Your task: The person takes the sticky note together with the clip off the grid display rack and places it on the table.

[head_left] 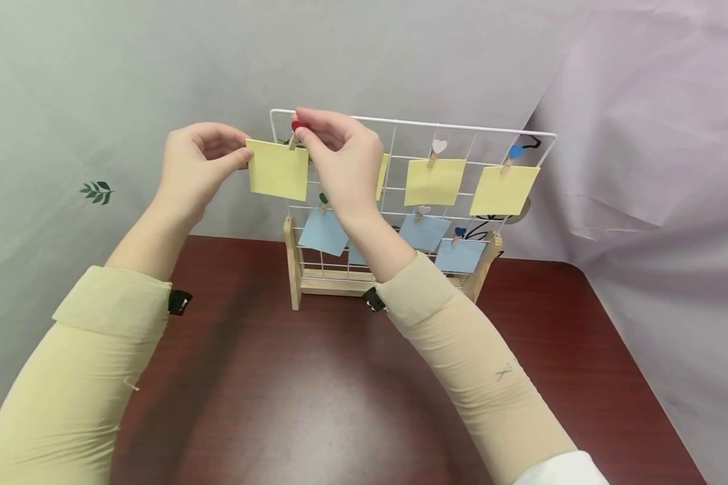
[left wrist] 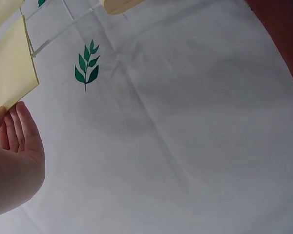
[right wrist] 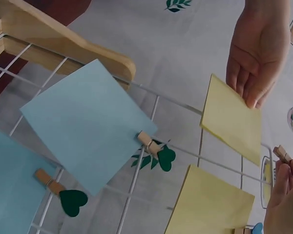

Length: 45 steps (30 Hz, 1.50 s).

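My left hand (head_left: pixel 188 165) pinches a yellow sticky note (head_left: pixel 277 174) by its left edge, between thumb and fingers. The note is held up at the top left corner of a white wire grid (head_left: pixel 455 126). My right hand (head_left: pixel 353 162) pinches a small wooden clothespin (head_left: pixel 292 141) with a red heart on it. In the head view the clothespin's tip overlaps the note's top edge near the right corner; the right wrist view shows the clothespin (right wrist: pixel 282 154) just off the note's corner. Part of another yellow note (head_left: pixel 383 174) shows behind my right hand.
More yellow notes (head_left: pixel 435 183) hang along the grid's upper row on heart clothespins. Blue notes (head_left: pixel 425 232) hang lower down, one mostly hidden by my right forearm. The grid stands in a wooden base (head_left: pixel 294 266) on a dark red table (head_left: pixel 303 391), before a pale curtain (head_left: pixel 461 60).
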Available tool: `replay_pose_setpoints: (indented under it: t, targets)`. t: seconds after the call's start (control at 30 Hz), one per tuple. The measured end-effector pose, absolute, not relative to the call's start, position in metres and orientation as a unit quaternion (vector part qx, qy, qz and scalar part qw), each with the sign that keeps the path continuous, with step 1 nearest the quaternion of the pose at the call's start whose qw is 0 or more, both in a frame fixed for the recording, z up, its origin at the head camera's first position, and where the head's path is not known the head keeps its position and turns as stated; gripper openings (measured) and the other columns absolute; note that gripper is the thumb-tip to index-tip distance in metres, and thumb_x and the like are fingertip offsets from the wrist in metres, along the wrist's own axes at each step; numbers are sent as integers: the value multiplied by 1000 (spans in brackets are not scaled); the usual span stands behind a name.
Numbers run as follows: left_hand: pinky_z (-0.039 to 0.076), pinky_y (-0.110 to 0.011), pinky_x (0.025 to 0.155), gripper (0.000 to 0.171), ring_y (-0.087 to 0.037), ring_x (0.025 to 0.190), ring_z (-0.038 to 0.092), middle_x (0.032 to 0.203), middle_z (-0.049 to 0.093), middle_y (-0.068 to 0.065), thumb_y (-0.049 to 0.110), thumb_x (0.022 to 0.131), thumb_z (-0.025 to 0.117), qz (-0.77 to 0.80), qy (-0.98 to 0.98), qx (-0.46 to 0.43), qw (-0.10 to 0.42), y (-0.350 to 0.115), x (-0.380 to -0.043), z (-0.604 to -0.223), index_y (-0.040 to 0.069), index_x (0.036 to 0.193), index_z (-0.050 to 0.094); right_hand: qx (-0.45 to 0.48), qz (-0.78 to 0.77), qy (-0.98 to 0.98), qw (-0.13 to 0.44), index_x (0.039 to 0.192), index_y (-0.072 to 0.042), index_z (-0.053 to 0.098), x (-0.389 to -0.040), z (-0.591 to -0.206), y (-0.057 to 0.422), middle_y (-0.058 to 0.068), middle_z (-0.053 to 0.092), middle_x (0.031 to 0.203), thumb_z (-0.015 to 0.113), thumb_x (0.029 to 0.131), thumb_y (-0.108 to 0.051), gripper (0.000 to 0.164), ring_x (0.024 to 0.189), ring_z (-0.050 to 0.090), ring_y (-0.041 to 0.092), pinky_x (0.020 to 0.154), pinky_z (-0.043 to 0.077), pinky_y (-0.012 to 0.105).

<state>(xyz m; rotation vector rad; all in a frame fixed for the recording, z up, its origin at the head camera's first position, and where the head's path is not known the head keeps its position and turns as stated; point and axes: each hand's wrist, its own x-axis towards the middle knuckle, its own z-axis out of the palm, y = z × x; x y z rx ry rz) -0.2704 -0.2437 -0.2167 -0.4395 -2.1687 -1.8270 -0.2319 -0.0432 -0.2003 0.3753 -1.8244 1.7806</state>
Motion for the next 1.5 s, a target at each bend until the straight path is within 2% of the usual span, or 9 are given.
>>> replay_pose_setpoints:
  t: [0.13, 0.33, 0.53, 0.93, 1.2, 1.5]
  targets:
    - [62, -13, 74, 23, -4, 74, 73, 79, 77, 10, -8, 92, 73, -654, -731, -152, 124, -248, -270, -221, 14, 87, 80, 154, 662, -675, 286, 113, 6, 79, -231, -206, -40, 21, 81, 111, 78, 93, 5, 20, 99, 81, 24, 90, 64, 23]
    - [62, -13, 72, 26, -3, 73, 72, 79, 77, 10, -9, 92, 72, -673, -716, -141, 120, -259, -270, -232, 15, 85, 79, 156, 675, -673, 259, 113, 7, 79, -228, -213, -35, 21, 80, 112, 77, 93, 6, 20, 101, 81, 22, 92, 64, 24]
    - [61, -12, 72, 27, -1, 73, 72, 79, 77, 11, -8, 93, 72, -671, -722, -122, 120, -271, -270, -246, 17, 86, 80, 157, 675, -677, 246, 112, 8, 79, -227, -226, -29, 23, 80, 112, 77, 93, 6, 19, 102, 80, 24, 94, 64, 26]
    - [62, -14, 73, 28, -4, 74, 72, 81, 77, 7, -12, 93, 70, -715, -682, -115, 104, -293, -268, -274, 13, 89, 81, 143, 667, -692, 235, 113, 8, 78, -225, -252, -14, 24, 79, 113, 76, 93, 7, 20, 104, 80, 30, 94, 64, 28]
    - [62, -14, 73, 26, -4, 75, 72, 81, 77, 8, -10, 94, 71, -711, -689, -100, 97, -303, -264, -290, 14, 89, 81, 141, 660, -702, 228, 114, 9, 78, -222, -266, -3, 26, 78, 113, 75, 94, 6, 20, 105, 79, 31, 95, 64, 29]
    - [60, -11, 72, 21, -1, 73, 73, 83, 77, 12, -2, 95, 74, -694, -712, -78, 66, -317, -261, -313, 18, 93, 80, 132, 648, -719, 213, 115, 6, 79, -212, -279, 9, 23, 79, 114, 76, 94, 5, 20, 107, 79, 31, 94, 64, 27]
